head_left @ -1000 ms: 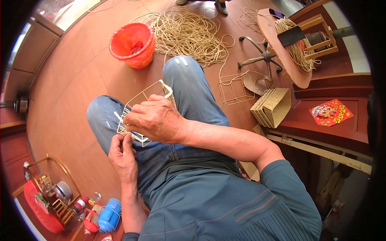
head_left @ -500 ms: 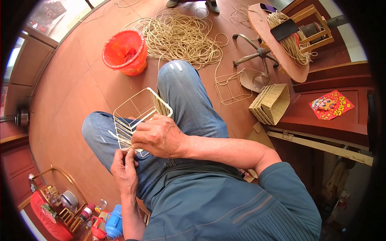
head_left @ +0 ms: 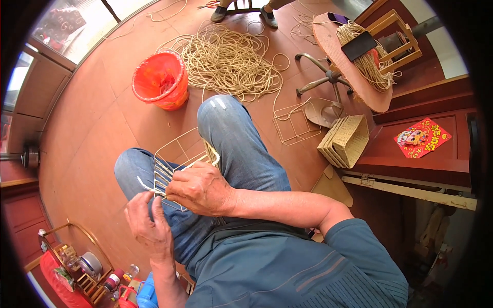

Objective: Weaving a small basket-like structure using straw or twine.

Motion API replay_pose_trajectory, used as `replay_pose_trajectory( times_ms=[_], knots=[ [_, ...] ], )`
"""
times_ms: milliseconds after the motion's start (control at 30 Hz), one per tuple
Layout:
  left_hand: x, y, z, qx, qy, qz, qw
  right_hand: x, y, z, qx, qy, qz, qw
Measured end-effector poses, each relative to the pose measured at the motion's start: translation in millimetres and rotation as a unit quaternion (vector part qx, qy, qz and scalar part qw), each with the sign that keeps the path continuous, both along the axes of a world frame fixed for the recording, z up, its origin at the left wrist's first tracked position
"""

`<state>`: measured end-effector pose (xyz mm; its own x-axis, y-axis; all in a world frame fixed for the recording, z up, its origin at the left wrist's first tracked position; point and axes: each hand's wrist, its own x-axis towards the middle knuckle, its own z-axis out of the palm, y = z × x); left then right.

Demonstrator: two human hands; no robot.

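Wire basket frame (head_left: pixel 164 173): partly wrapped in pale cord, tilted over the seated person's lap, between the jeans-clad knees.
Right hand (head_left: pixel 203 190): fingers curled closed on the frame's near side.
Left hand (head_left: pixel 148 226): half-curled, thumb apart, fingertips beside the frame's corner; cannot tell whether it pinches cord.
Floor beyond: red bucket (head_left: pixel 175 96) beside a loose cord heap (head_left: pixel 231 64).
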<state>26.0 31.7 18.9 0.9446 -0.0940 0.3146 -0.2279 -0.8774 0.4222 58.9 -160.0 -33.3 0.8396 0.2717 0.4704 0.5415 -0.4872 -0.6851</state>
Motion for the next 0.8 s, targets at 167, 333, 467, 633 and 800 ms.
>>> replay_pose_trajectory(
  times_ms=[167,333,467,633,800],
  knots=[
    [8.2,-5.1,-13.2,-0.094,0.111,-0.047,0.988,-1.0,0.1,-1.5,0.000,-0.011,-0.012,1.000],
    [10.8,0.8,-15.7,-0.265,0.196,-0.003,0.944,1.4,-0.8,-2.8,0.002,-0.022,-0.012,1.000],
    [14.2,-1.1,-16.8,-0.206,0.156,-0.033,0.965,2.6,-5.5,1.9,0.001,-0.008,0.002,1.000],
    [17.7,-7.3,-19.1,-0.199,0.178,-0.021,0.964,10.9,-40.8,13.9,0.019,0.001,-0.002,1.000],
    [22.4,-10.5,-18.5,-0.197,0.186,-0.029,0.962,44.8,-117.1,5.6,0.051,0.059,-0.133,0.988]
  ],
)
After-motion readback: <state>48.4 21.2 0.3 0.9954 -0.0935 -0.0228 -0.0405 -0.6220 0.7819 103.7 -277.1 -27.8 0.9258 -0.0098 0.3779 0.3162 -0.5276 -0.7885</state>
